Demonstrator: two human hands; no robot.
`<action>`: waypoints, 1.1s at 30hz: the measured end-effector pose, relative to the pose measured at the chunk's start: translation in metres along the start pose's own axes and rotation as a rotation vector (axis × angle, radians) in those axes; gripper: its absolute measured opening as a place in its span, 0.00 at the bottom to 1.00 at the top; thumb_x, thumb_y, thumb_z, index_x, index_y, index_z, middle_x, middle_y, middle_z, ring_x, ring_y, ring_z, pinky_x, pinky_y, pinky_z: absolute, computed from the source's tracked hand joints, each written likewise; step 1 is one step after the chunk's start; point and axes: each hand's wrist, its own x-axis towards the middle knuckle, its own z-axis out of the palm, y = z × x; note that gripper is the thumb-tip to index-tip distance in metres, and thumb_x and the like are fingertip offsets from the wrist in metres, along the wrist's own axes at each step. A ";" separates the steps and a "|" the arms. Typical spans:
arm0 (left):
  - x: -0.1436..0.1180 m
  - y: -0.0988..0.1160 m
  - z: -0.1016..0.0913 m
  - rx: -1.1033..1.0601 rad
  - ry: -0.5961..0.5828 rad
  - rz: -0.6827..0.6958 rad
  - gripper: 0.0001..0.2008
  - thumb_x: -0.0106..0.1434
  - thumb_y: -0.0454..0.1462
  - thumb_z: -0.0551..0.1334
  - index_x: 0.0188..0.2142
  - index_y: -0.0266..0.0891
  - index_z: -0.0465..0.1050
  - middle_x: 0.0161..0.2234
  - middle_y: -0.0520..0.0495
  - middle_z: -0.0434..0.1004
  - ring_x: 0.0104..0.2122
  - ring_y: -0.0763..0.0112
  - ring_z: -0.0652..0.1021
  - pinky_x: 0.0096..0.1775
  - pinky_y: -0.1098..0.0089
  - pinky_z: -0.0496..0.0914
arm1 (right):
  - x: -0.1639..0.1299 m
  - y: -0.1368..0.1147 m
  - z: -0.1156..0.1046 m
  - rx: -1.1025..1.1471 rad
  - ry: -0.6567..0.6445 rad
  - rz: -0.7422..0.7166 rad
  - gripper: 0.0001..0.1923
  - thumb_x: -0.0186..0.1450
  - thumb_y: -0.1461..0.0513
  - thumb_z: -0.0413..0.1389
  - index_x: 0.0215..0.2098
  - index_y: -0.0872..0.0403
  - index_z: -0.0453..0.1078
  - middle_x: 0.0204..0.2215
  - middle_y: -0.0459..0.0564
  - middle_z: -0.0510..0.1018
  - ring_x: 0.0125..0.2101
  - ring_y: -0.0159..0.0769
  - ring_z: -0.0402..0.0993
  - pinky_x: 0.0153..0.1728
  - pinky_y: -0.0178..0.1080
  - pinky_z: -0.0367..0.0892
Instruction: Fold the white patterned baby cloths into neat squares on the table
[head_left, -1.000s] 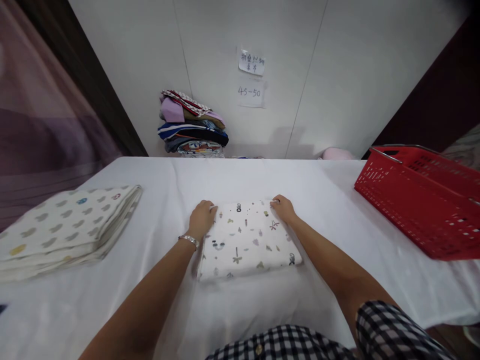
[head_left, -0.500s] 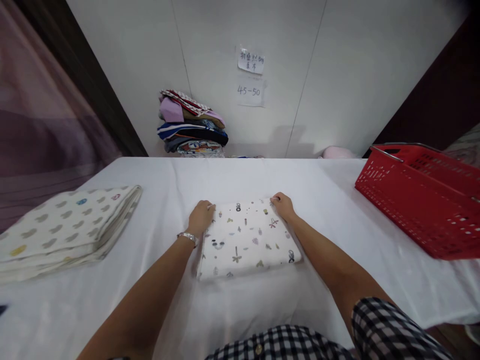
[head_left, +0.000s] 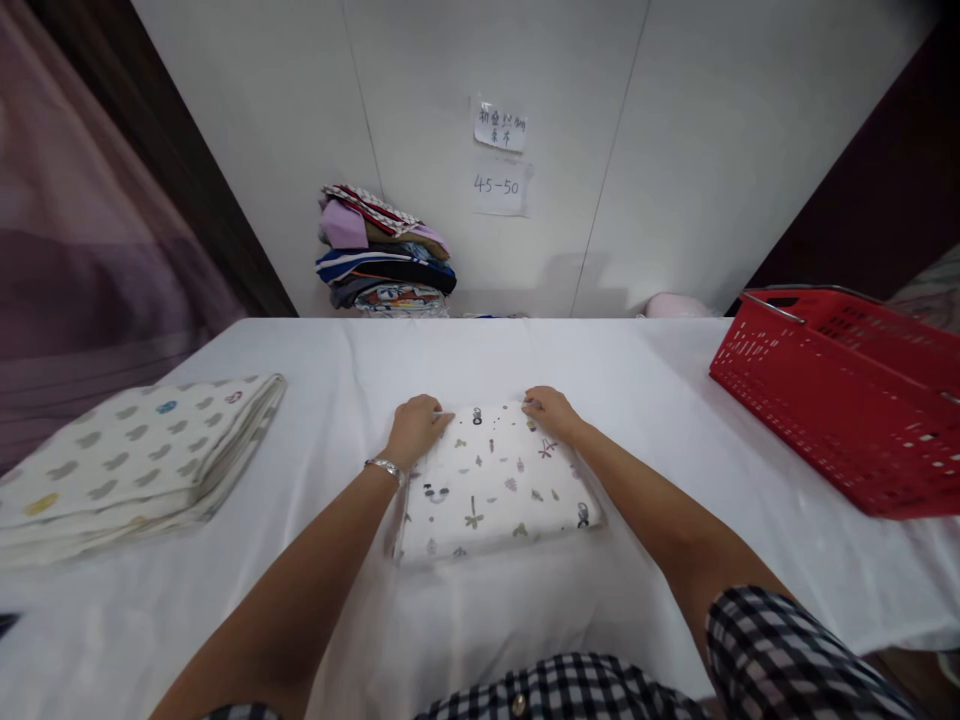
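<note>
A folded white cloth [head_left: 495, 480] printed with small plants and figures lies flat on the table in front of me. My left hand [head_left: 418, 430], with a silver bracelet at the wrist, pinches its far left edge. At the far right edge, my right hand [head_left: 553, 412] pinches the cloth between thumb and fingers. Both hands are closed on the far side; the fingertips beneath the edge are partly hidden. To the left lies another folded cloth [head_left: 135, 450], cream with grey shapes and a few coloured ones, untouched by either hand.
A red perforated basket [head_left: 840, 400] with metal handles stands at the right of the white-covered table [head_left: 645, 370]. Behind the table's far edge rises a stack of folded fabrics [head_left: 386, 255]. Two paper notes [head_left: 501, 160] are stuck on the wall.
Both hands have shifted inward along the far edge of the cloth, the left to the right and the right slightly to the left. The cloth stays in place.
</note>
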 end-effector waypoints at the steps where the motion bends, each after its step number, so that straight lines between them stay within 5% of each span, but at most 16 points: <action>1: 0.000 0.001 0.001 -0.017 0.002 -0.014 0.11 0.61 0.44 0.55 0.32 0.39 0.68 0.36 0.45 0.74 0.41 0.61 0.72 0.43 0.63 0.64 | 0.001 -0.001 0.001 -0.001 0.004 0.015 0.04 0.60 0.63 0.56 0.34 0.52 0.72 0.42 0.49 0.76 0.45 0.37 0.68 0.48 0.38 0.59; 12: 0.003 0.001 0.010 -0.096 -0.051 -0.265 0.12 0.62 0.44 0.51 0.31 0.41 0.68 0.35 0.47 0.76 0.37 0.64 0.74 0.39 0.66 0.65 | 0.010 -0.004 0.010 -0.070 -0.003 0.256 0.06 0.63 0.58 0.52 0.31 0.50 0.69 0.31 0.46 0.78 0.31 0.35 0.71 0.31 0.34 0.59; 17: -0.004 0.023 0.001 0.069 0.043 -0.050 0.12 0.63 0.37 0.52 0.43 0.38 0.70 0.45 0.41 0.74 0.49 0.59 0.70 0.52 0.58 0.59 | 0.007 -0.005 0.011 -0.110 -0.019 0.236 0.08 0.65 0.57 0.50 0.34 0.50 0.69 0.33 0.47 0.78 0.33 0.35 0.71 0.32 0.34 0.58; 21: -0.019 0.043 0.011 0.046 -0.061 0.229 0.20 0.66 0.44 0.50 0.55 0.41 0.63 0.57 0.44 0.65 0.59 0.60 0.61 0.59 0.57 0.50 | 0.007 -0.008 0.008 -0.147 -0.031 0.214 0.09 0.66 0.57 0.49 0.36 0.51 0.69 0.34 0.49 0.78 0.35 0.36 0.71 0.35 0.35 0.60; 24: -0.026 0.045 0.024 0.058 -0.151 0.223 0.28 0.65 0.50 0.48 0.60 0.40 0.56 0.62 0.42 0.56 0.62 0.59 0.55 0.60 0.54 0.47 | 0.006 -0.015 0.004 -0.180 -0.042 0.182 0.11 0.66 0.58 0.48 0.38 0.53 0.70 0.37 0.53 0.78 0.39 0.40 0.71 0.43 0.40 0.59; 27: -0.027 0.042 0.031 0.069 -0.179 0.181 0.31 0.65 0.51 0.45 0.62 0.38 0.52 0.64 0.42 0.52 0.63 0.59 0.52 0.61 0.54 0.46 | -0.001 -0.030 0.003 -0.211 -0.029 0.118 0.14 0.66 0.61 0.46 0.47 0.55 0.69 0.50 0.57 0.73 0.54 0.44 0.62 0.55 0.48 0.48; 30: -0.026 0.040 0.032 0.076 -0.164 0.185 0.30 0.65 0.51 0.45 0.63 0.39 0.52 0.64 0.42 0.53 0.63 0.59 0.53 0.61 0.53 0.45 | -0.015 -0.045 0.009 -0.219 -0.108 -0.077 0.22 0.67 0.58 0.46 0.58 0.52 0.60 0.62 0.53 0.58 0.63 0.43 0.46 0.60 0.50 0.37; 33: -0.026 0.041 0.032 0.076 -0.153 0.193 0.31 0.66 0.51 0.45 0.63 0.38 0.51 0.64 0.41 0.53 0.64 0.59 0.52 0.61 0.53 0.45 | -0.027 -0.053 0.017 -0.199 -0.239 -0.234 0.28 0.67 0.51 0.44 0.63 0.52 0.53 0.64 0.53 0.52 0.64 0.43 0.42 0.61 0.51 0.35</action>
